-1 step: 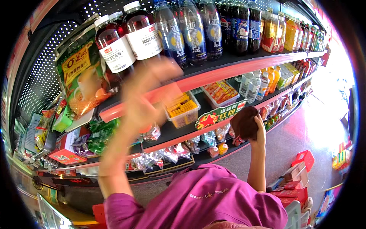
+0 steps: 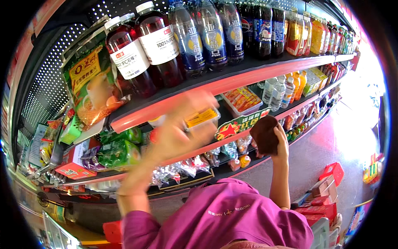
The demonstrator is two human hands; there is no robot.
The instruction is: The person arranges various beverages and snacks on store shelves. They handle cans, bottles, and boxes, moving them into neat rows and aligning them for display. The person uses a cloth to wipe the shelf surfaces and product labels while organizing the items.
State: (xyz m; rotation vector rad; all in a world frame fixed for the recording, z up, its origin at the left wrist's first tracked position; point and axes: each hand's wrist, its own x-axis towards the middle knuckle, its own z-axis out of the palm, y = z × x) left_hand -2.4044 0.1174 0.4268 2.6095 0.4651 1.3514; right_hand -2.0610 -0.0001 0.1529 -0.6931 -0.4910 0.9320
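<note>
"Entry one, right hand (image 2: 283, 142)?"

"Grasping a dark brown piece (image 2: 264, 135), fingers wrapped over its right side. Material: cannot tell. Location: in front of the lower shelf (image 2: 203, 149), just beside the right end of a green sign (image 2: 238, 128) with a red star, set along that shelf's front edge."

"Entry two, left hand (image 2: 182, 130)?"

"Blurred. Fingers extended and parted from the thumb; grip appears released. Position: across the front edge of the upper shelf (image 2: 232, 84), partly covering a clear tub of yellow packets (image 2: 203, 118). Whether it touches either: cannot tell."

"Upper shelf, starting at the left corner?"

"One green bag (image 2: 91, 83); dark red bottles (image 2: 161, 45) with white labels; three blue-labelled bottles (image 2: 212, 37) in a row; dark bottles (image 2: 262, 31) beyond them."

"Lower shelf, behind the sign?"

"One tub of orange-red packets (image 2: 241, 101); to its right, clear bottles (image 2: 277, 94), upright, then orange bottles (image 2: 300, 85)."
</note>
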